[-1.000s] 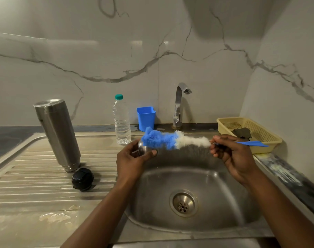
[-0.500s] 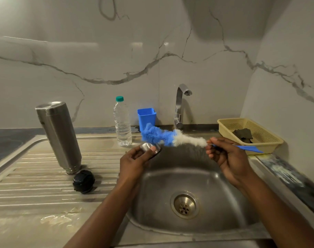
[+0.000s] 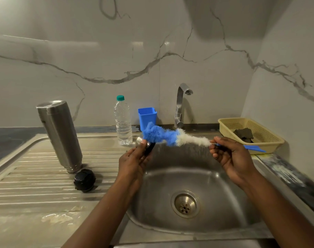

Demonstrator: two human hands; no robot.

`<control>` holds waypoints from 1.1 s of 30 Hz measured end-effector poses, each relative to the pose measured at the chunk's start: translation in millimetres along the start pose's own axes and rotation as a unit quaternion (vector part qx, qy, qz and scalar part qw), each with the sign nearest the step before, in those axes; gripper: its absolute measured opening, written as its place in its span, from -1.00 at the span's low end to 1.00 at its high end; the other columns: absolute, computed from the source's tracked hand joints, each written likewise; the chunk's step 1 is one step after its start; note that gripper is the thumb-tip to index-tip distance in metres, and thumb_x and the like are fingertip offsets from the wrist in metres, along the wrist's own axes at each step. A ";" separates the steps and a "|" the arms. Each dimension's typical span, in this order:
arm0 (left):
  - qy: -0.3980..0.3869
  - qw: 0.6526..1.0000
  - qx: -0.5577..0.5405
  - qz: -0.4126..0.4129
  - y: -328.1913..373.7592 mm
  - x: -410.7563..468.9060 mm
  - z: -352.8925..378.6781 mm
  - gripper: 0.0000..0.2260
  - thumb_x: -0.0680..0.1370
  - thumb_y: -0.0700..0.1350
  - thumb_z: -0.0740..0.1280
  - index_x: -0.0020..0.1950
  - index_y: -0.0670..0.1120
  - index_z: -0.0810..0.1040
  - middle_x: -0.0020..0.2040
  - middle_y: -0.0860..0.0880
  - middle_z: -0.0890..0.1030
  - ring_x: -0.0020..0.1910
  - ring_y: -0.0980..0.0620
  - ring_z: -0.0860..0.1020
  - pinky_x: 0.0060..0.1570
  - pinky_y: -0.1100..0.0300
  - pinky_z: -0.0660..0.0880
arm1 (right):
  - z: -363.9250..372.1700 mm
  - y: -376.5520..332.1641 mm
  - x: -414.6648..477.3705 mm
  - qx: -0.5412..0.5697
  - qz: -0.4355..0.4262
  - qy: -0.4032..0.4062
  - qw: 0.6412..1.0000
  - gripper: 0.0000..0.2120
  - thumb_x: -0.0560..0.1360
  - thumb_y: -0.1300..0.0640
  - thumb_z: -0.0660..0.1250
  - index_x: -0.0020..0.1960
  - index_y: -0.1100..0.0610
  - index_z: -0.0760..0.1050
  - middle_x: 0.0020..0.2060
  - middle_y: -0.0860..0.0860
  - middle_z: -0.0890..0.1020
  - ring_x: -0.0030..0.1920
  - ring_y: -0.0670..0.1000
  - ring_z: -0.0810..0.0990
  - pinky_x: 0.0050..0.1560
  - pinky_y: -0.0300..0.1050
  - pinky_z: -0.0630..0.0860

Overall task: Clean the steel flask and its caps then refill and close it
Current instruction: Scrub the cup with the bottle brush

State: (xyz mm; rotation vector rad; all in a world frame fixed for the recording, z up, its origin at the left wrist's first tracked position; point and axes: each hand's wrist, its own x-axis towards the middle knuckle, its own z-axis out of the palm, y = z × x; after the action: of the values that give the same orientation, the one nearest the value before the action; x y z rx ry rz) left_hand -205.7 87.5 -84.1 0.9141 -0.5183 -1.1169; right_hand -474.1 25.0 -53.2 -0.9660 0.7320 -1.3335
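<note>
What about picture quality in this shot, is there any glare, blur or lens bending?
Head view: dim, even light; pale glare streaks on the glossy marble wall; broad soft shadow at its top right; wide-angle bending likely tilts the upturned steel flask leftward; fluffy blue-and-white bottle brush slightly soft, dark counter at the right edge smeared.

**Steel, Blue and Veined Marble**

We see a flask [image 3: 60,135] of silver-grey steel and a plain black cap [image 3: 84,180]. The small cap [image 3: 139,140] is silver with a black edge. The brush [image 3: 174,139] runs from bright blue bristles to white ones, with a blue handle. We note a blue cup [image 3: 147,118], a clear bottle [image 3: 123,122] with a teal top, and a pale yellow basket [image 3: 277,142] of fine mesh holding a dark grey cloth [image 3: 243,134]. The wall [image 3: 206,68] is white marble with grey veins. The sink [image 3: 215,185] is dull steel, and its drainboard [image 3: 36,176] is ribbed in pale stripes. The worktop [image 3: 285,172] is dark and mottled.
</note>
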 end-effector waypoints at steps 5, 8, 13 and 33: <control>-0.007 1.000 0.021 -0.012 -6.8 1.2 0.5 -0.67 0.57 -0.04 0.47 0.26 -0.20 0.65 0.15 -0.15 0.76 0.16 -0.08 0.73 0.26 0.00 0.61 | 5.6 10.0 -0.3 -0.005 0.021 -0.008 1.000 -0.83 0.63 0.25 0.30 -0.08 0.26 0.62 -0.31 0.12 0.68 -0.36 -0.04 0.65 -0.35 -0.28 0.62; 0.007 1.000 0.014 -0.018 -6.0 4.0 -1.2 -0.69 0.58 -0.05 0.47 0.24 -0.20 0.66 0.14 -0.16 0.76 0.16 -0.09 0.73 0.28 -0.02 0.61 | 5.7 6.0 -0.5 -0.014 0.018 -0.010 1.000 -0.83 0.63 0.26 0.29 -0.07 0.28 0.61 -0.32 0.13 0.67 -0.37 -0.03 0.65 -0.35 -0.28 0.62; 0.005 0.999 0.017 -0.029 -8.5 6.0 -3.8 -0.70 0.61 -0.05 0.46 0.24 -0.21 0.64 0.15 -0.17 0.75 0.21 -0.13 0.70 0.30 -0.06 0.60 | 1.4 4.9 0.6 -0.005 0.020 0.013 1.000 -0.84 0.62 0.26 0.31 -0.08 0.28 0.61 -0.32 0.13 0.67 -0.38 -0.04 0.65 -0.36 -0.29 0.61; 0.012 0.999 -0.038 -0.035 -2.2 6.1 -3.4 -0.63 0.54 -0.13 0.51 0.29 -0.26 0.61 0.15 -0.20 0.75 0.19 -0.11 0.72 0.26 0.01 0.61 | -5.5 -4.3 2.8 -0.003 0.027 0.036 0.999 -0.86 0.61 0.26 0.31 -0.07 0.28 0.60 -0.35 0.11 0.66 -0.42 -0.06 0.63 -0.42 -0.29 0.58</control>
State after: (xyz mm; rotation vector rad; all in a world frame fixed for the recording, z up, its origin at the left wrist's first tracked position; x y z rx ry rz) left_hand -202.1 82.8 -88.3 0.8844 -0.4241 -1.1801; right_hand -480.6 21.6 -51.5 -0.9007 0.8117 -1.3260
